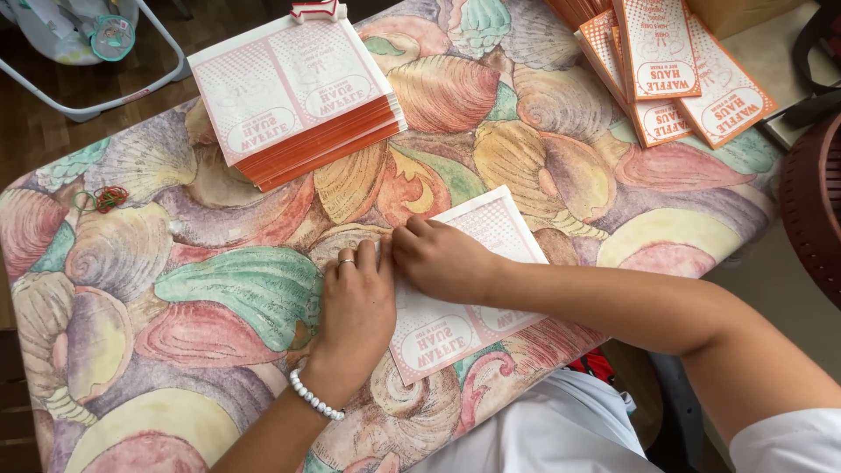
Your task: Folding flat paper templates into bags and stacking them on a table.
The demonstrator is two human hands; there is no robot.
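1. Rubber bands (105, 198), red and green, lie loose near the left edge of the shell-patterned tabletop (219, 289), well apart from the hands.
2. Stack of flat printed paper sheets (302, 96), orange-edged, squared up at the far side; a small red-and-white object at its far edge is cut off by the frame and cannot be identified.
3. Left hand (355, 307), wearing a ring and a bead bracelet, lies palm down with fingers extended, pressing the left edge of the single sheet; it grasps nothing.
4. Single printed paper sheet (464, 289) lies flat on the tabletop at the near edge, apparently pinned there by both hands; its middle is hidden beneath them.
5. Right hand (442, 258) rests with fingers curled on the sheet's upper left; whether it pinches the paper cannot be told.
6. Fanned folded paper bags (674, 70), far right, partly cropped.
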